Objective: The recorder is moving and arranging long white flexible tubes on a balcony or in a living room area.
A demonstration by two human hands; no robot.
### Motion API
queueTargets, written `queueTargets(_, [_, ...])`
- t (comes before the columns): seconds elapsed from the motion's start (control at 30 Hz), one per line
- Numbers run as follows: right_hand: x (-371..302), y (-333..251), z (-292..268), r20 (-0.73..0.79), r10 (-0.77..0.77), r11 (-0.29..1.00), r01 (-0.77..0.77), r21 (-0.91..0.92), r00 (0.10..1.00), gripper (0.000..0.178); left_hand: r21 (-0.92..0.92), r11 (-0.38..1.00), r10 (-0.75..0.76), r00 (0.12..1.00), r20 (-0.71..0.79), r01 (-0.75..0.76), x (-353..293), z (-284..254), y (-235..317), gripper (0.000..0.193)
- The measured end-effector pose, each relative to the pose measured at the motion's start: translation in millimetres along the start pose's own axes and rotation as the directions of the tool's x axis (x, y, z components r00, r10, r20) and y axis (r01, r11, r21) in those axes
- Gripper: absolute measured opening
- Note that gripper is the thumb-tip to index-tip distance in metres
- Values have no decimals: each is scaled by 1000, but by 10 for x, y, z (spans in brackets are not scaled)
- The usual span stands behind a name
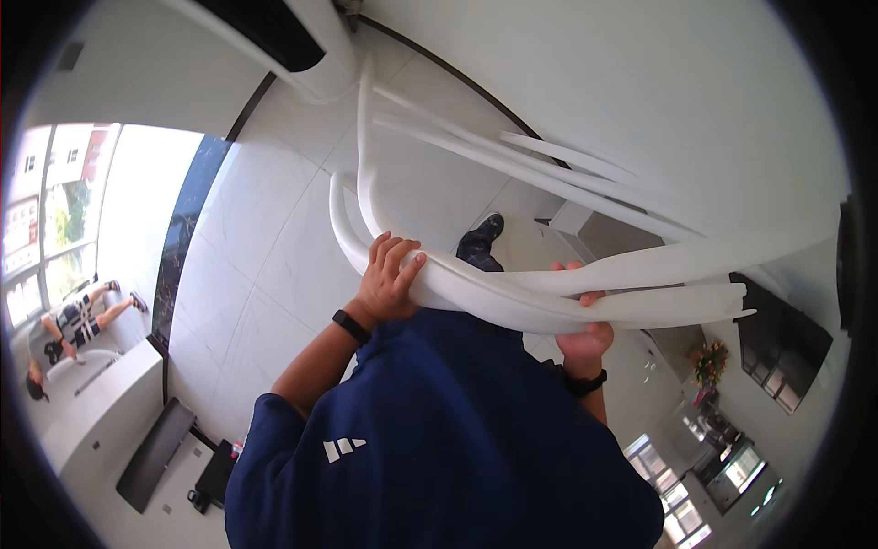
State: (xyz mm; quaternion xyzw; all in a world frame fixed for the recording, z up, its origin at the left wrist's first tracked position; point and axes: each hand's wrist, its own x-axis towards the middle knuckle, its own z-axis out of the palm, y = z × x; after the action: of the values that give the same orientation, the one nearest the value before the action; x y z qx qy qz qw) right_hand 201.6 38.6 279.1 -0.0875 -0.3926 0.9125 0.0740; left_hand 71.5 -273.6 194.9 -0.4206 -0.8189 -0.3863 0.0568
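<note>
Across my front I hold a bundle of long, white, bendy strips (512, 302) that look like foam tubing. My left hand (389, 279) is closed over the top of the bundle, its fingers curled toward the far side. Farther along to the right, my right hand (585, 340) grips it from below, with fingertips showing above one strip. On the left the strips curve up and away toward the far wall. Their other ends stick out at the right, spread apart from one another. The palm sides of both hands are hidden.
More long white strips (540, 169) extend along the far wall. A tall white cabinet-like unit (329, 69) with a black panel stands at the far left. Another person (82, 320) is by the windows at left. A dark screen (782, 343) and flowers (709, 363) are at right.
</note>
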Motion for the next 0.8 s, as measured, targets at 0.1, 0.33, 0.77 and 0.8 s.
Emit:
queueTargets(0.1, [228,340,942,265,135,987,-106,-122,955,32,80,986,-128,974,-186,145,-774,-692,46,101])
queueTargets(0.33, [745,1497,2782,789,298,952,-104,-289,537,37,270,839,-284,804,-523,472,-2243,-1711,-41,112])
queueTargets(0.77, [1662,3991,5289,829,316,940,-35,-339,461,54,363,531,-367,594,-716,766,-3278,-3524,-1802,108])
queueTargets(0.8, [1758,4114,5494,813,312,946,-77,-316,491,54,333,534,-362,566,-741,777,-3269,-3715,-1958,98])
